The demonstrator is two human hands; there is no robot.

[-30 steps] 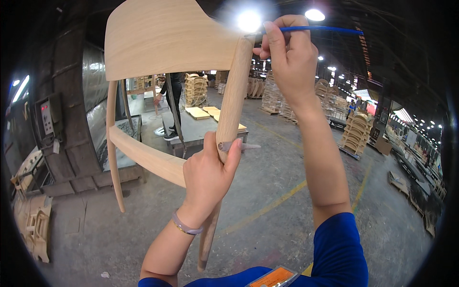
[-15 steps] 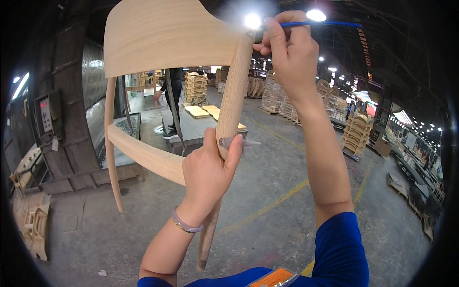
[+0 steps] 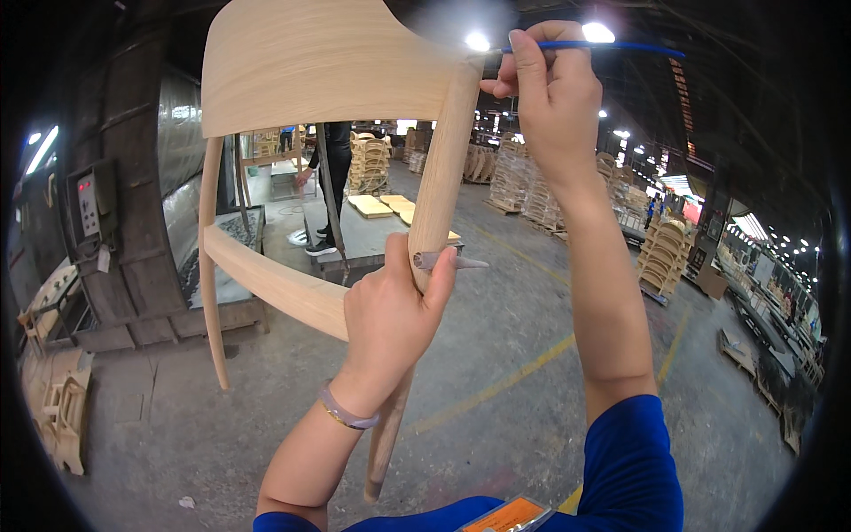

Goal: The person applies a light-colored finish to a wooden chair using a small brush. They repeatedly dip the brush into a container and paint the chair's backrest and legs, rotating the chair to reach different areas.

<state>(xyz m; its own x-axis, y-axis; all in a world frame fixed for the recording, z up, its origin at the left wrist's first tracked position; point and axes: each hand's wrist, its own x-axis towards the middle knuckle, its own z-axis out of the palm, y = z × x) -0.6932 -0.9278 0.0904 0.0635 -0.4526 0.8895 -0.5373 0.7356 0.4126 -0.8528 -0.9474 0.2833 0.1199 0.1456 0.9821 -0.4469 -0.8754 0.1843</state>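
A pale, unfinished wooden chair frame (image 3: 328, 75) with a broad curved backrest fills the upper left. My left hand (image 3: 387, 310) is closed around its near leg (image 3: 443, 168), below the backrest. Between the thumb and fingers of that hand, a grey-brown tapered roll (image 3: 461, 262) lies across the leg, its point to the right. Up at the top of the leg, my right hand (image 3: 558, 102) pinches a thin blue-handled brush (image 3: 612, 44). Its tip points left at the joint of leg and backrest; glare and blur keep me from telling whether it touches.
Behind the chair, yellow pads (image 3: 370, 206) lie on a low grey platform (image 3: 332, 266), with a person in dark trousers (image 3: 335, 177) beside it. Stacked curved wooden parts (image 3: 663, 257) stand at right. A control box (image 3: 91, 204) hangs on the left; wooden pieces (image 3: 62, 417) lie below.
The chair's upper part and both hands have shifted slightly right in the picture. The brush moved along with my right hand, still at the leg's top. Both grips are unchanged.
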